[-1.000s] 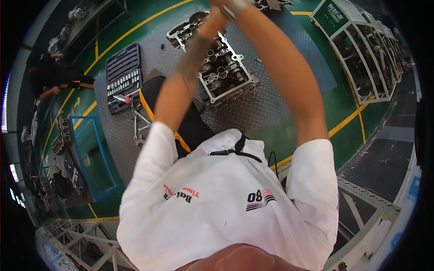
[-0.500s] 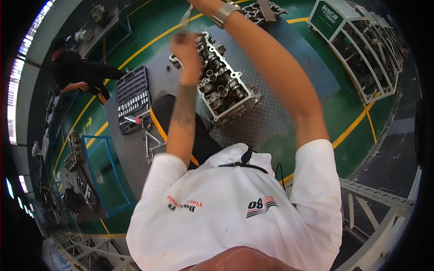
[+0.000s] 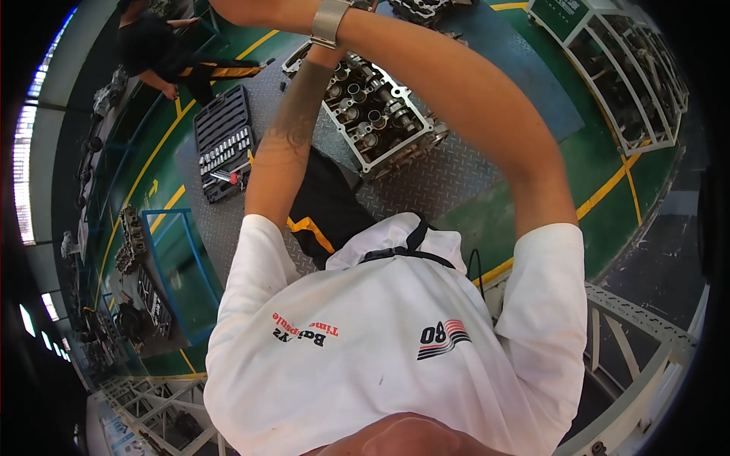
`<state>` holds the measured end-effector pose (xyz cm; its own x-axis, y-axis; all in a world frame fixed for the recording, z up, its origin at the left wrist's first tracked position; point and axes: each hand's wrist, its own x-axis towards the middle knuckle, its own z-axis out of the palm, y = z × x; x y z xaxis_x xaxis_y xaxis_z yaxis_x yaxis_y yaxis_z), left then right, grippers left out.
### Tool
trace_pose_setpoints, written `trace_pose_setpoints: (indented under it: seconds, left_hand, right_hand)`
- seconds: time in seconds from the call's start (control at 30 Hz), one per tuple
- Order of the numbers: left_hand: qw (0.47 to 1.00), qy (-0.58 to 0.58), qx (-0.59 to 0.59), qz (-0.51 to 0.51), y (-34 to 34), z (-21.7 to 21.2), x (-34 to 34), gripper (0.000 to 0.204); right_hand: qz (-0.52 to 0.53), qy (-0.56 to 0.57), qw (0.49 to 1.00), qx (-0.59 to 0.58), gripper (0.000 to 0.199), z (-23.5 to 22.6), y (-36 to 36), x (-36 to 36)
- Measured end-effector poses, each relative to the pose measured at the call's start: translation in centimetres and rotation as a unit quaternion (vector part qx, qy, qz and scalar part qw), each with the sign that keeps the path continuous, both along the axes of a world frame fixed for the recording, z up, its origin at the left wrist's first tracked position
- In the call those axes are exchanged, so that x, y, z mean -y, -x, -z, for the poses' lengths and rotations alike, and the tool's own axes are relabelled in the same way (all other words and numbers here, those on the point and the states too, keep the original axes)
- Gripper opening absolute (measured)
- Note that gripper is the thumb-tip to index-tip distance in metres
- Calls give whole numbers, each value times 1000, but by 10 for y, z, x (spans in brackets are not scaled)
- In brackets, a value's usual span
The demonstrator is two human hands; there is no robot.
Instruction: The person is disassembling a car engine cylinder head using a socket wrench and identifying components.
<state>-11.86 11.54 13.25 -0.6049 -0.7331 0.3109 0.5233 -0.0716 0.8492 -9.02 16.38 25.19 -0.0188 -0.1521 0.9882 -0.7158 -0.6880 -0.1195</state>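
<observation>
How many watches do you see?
1: the watch, on the person's right wrist. Others may be hidden: the left wrist is partly covered, and the co-worker at upper left is too small to check.

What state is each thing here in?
Engine part: uncovered, insides exposed, lying on a metal plate.
Tool case: open, sockets in rows.
Watch: fastened around the right wrist.
Right hand: cut off by the upper edge; grip unclear.
Left hand: too hidden to tell.
</observation>
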Motion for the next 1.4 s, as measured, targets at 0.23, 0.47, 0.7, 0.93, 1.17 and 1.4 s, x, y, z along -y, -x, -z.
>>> trace_pose_setpoints:
  seconds: [0.23,0.47,0.7,0.93,1.17,1.4]
  left_hand:
    - [998,41,41,-15,27,-4,22,45]
    - [987,111,78,-88,43,-13,13,47]
    - [991,114,67,-24,46,-22,10,46]
    - [978,172,99,-58,47,-32,22,40]
    - [996,15,92,2,40,-30,28,39]
    - [942,252,90,-201,48,-27,40,25]
  right_hand:
    - [18,-111,991,-78,8,-2,38,10]
    - [23,10,999,-21,11,-1,51,19]
    - [22,30,999,-16,9,7,55,24]
    - [34,-14,999,-21,9,-6,63,21]
    - [48,-32,998,7,6,-3,61,29]
    - [-50,-79,995,46,18,-11,75,64]
